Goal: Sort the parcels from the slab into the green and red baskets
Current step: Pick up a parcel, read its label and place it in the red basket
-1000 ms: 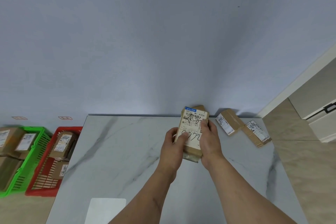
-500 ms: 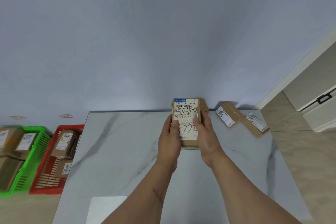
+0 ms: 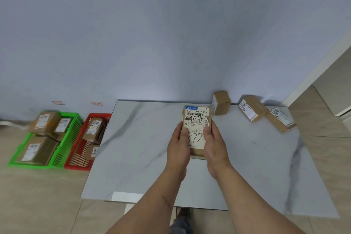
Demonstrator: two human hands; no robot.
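I hold a brown parcel (image 3: 196, 119) with a white label and black handwriting up over the middle of the marble slab (image 3: 144, 150). My left hand (image 3: 178, 142) grips its left side and my right hand (image 3: 213, 143) grips its right side, thumbs on the label. Three more brown parcels lie at the slab's far right: one upright (image 3: 221, 102), one tilted (image 3: 251, 108), one flat (image 3: 281, 119). On the floor to the left stand the green basket (image 3: 69, 135) and the red basket (image 3: 80, 157), both with parcels inside.
A blue-grey wall runs behind the slab, with two small red tags (image 3: 96, 103) low on it above the baskets. A white door frame (image 3: 311, 74) and beige floor tiles are at the right. A white patch (image 3: 125, 196) sits at the slab's near edge.
The held parcel has turned upright with its label facing me and drawn slightly nearer. The view shifted, so the upright parcel behind it now shows.
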